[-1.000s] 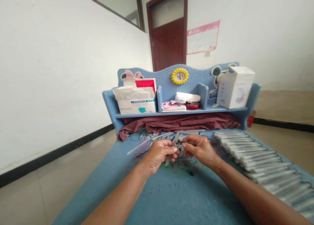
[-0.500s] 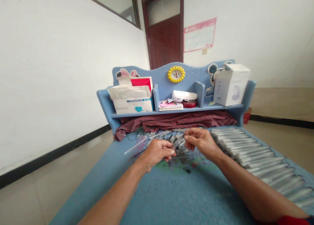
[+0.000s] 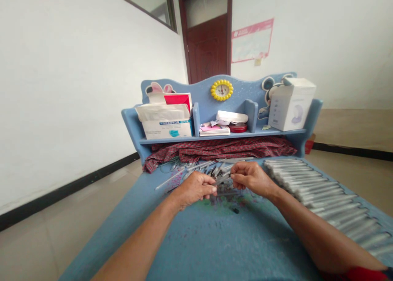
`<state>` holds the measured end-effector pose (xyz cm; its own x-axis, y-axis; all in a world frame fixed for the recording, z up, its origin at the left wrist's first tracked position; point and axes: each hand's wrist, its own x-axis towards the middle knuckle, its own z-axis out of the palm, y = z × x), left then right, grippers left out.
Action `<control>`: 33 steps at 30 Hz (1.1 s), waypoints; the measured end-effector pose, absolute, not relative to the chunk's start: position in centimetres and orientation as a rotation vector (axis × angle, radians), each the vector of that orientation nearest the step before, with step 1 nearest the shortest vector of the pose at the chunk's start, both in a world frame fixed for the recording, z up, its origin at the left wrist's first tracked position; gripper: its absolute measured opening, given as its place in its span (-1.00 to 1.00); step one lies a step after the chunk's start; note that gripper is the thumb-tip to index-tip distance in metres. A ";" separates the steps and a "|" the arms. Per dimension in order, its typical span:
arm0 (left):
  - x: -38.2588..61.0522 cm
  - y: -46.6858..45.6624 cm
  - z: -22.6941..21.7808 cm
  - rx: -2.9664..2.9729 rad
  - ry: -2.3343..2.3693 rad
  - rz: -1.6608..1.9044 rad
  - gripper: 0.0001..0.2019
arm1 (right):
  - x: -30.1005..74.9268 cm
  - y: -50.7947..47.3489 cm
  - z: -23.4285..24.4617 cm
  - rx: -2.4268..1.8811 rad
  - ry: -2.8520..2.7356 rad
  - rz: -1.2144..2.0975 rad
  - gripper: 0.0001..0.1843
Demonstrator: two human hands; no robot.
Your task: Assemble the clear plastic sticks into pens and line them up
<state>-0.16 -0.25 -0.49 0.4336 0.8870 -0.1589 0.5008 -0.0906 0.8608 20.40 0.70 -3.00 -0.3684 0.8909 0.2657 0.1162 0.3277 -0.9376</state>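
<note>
My left hand (image 3: pixel 196 187) is closed in a pinch on one end of a thin translucent pen (image 3: pixel 222 178). My right hand (image 3: pixel 253 179) has thumb and forefinger pinched at the pen's other end, where a small dark part shows between the fingertips. Behind and below the hands lies a loose heap of pen parts (image 3: pixel 196 166), with clear tubes and small black pieces. A black pen cap (image 3: pixel 235 210) lies on the blue table (image 3: pixel 215 244) in front of the right hand. To the right, many clear pens (image 3: pixel 319 191) lie side by side in a long row.
A blue shelf (image 3: pixel 172 141) rises at the table's back, holding a face-mask box (image 3: pixel 167 127), a red round tin (image 3: pixel 238 127) and a white carton (image 3: pixel 291 105). A checked cloth (image 3: pixel 221 148) lies bunched beneath it. The yellow clock (image 3: pixel 221 90) is on the backboard.
My hands have drawn closer together, so the pen now spans from the left fingertips to the right ones. The camera view has shifted slightly.
</note>
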 end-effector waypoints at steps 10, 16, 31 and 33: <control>-0.5 -0.4 0.2 1.805 1.123 0.392 -0.78 | 21.0 0.8 -3.2 -0.881 -1.884 1.188 -0.72; -0.4 -0.2 -0.4 1.887 1.089 0.393 -0.84 | 21.1 0.9 -3.4 -0.997 -1.960 1.210 -0.55; -0.4 -0.1 -0.6 1.936 1.138 0.429 -0.84 | 20.6 0.8 -3.5 -1.068 -1.920 1.088 -0.55; -0.3 -0.1 -0.5 1.929 1.145 0.430 -0.83 | 20.7 0.8 -3.4 -1.030 -1.897 1.091 -0.59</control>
